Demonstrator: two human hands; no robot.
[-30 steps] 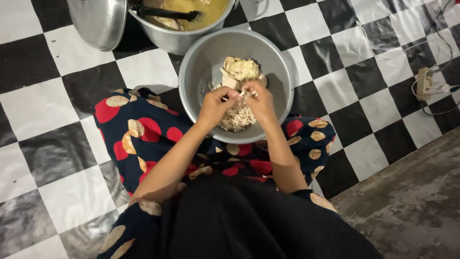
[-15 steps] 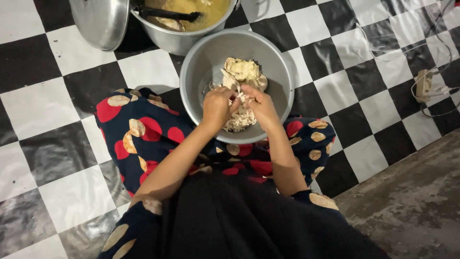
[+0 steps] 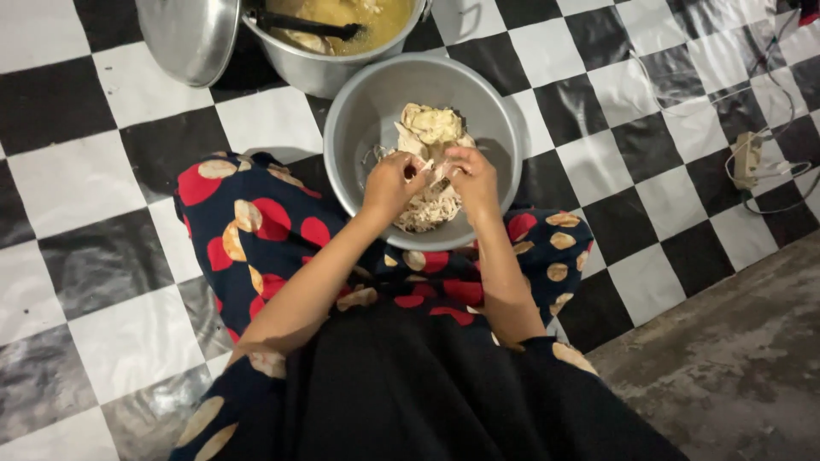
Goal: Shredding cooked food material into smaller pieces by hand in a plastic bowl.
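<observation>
floor mat (image 3: 94, 179): black-and-white checks, glossy | bare floor (image 3: 735, 367): dull grey | bowl (image 3: 367, 111): plain silver-grey metal | shredded meat (image 3: 427, 205): pale beige, yellower lump on top | pot (image 3: 316, 72): silver, yellow broth | lid (image 3: 188, 38): silver | ladle (image 3: 307, 24): black | garment (image 3: 256, 230): navy with red and tan spots | power strip (image 3: 747, 158): off-white, white cord

Both hands, the left hand (image 3: 391, 181) and right hand (image 3: 471, 177), work inside the grey bowl (image 3: 376, 94), whose wall hems them in on every side; the pile of shredded meat (image 3: 431, 162) fills the bowl's middle. Just beyond the bowl's far rim stands the pot of yellow broth (image 3: 342, 43) with a dark ladle (image 3: 312, 24) across it, and the lid (image 3: 190, 36) leans left of the pot. Checkered floor (image 3: 85, 171) lies open to the left. To the right, a plug adapter (image 3: 746, 159) and its cables lie well apart.
</observation>
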